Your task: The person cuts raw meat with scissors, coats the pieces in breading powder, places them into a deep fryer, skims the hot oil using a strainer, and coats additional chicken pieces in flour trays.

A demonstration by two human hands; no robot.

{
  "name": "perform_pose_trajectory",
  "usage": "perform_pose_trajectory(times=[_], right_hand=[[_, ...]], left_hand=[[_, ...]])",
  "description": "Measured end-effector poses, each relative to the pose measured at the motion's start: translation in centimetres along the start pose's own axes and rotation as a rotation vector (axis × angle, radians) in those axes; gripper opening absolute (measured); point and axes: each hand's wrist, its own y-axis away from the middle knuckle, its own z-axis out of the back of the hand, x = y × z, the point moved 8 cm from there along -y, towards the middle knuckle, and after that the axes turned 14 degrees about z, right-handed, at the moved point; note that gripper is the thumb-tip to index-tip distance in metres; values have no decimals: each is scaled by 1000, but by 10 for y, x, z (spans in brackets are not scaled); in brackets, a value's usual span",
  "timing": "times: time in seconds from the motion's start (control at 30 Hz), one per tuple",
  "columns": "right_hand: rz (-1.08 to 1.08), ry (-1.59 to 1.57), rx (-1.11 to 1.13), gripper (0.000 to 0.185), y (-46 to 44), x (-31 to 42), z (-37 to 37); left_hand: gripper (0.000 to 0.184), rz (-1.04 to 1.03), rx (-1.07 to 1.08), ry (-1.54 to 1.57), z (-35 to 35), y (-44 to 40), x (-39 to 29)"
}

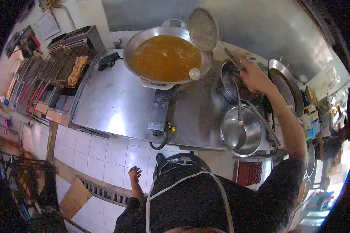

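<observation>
My right hand [254, 75] is closed round the handle of a round mesh strainer [203, 29], whose head is tilted up over the right rim of a large wok [130, 52]. Orange-brown liquid [165, 58] fills much of the wok. A small round pale thing [194, 73] shows at its lower right edge; I cannot tell what it is. Below my right hand stands a dark pot [226, 83], with a long-handled utensil [240, 106] leaning out of it. My left hand [134, 173] hangs low beside my body, over the tiled floor, its fingers apart and holding nothing.
A steel bowl-shaped pan [241, 138] sits at the counter's front right. Fryer baskets [60, 70] stand at the left, one holding browned fried food [77, 71]. A black cloth-like item [109, 61] lies on the steel counter [105, 101]. Another pan [282, 73] is farther right.
</observation>
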Motion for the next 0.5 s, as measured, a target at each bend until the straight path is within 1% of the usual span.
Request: perform_pose_trajectory(times=[0.03,0.07,0.13,0.2,0.23,0.27,0.3,0.33,0.37,0.4,0.47,0.5], right_hand=[[71,62,33,53,-14,8,-1],[-57,81,183,53,-23,14,-9],[-174,111,329,54,-32,17,-16],[-225,-263,516,56,-43,9,-30],[-283,-389,543,59,-48,-11,-34],[-265,-364,541,59,-54,-7,-23],[-267,-492,602,60,-53,2,-23],[-274,-629,668,61,-49,11,-27],[-348,-743,648,63,-47,7,-30],[-339,-745,656,63,-49,8,-34],[-359,-978,639,60,-42,16,-45],[-363,-988,632,60,-36,19,-52]], left_hand=[[30,28,-40,9,11,-3,4],[30,57,-80,19,23,-6,12],[33,29,-75,64,42,2,26],[36,45,-65,140,60,-6,52],[36,60,-129,116,68,0,64],[35,89,-129,153,77,-4,81],[32,155,-184,204,84,-1,96],[29,212,-79,139,90,-12,109],[28,182,-87,167,93,-3,117],[28,152,-94,195,97,7,125],[28,157,-99,198,102,7,132],[29,174,-103,199,102,5,135]])
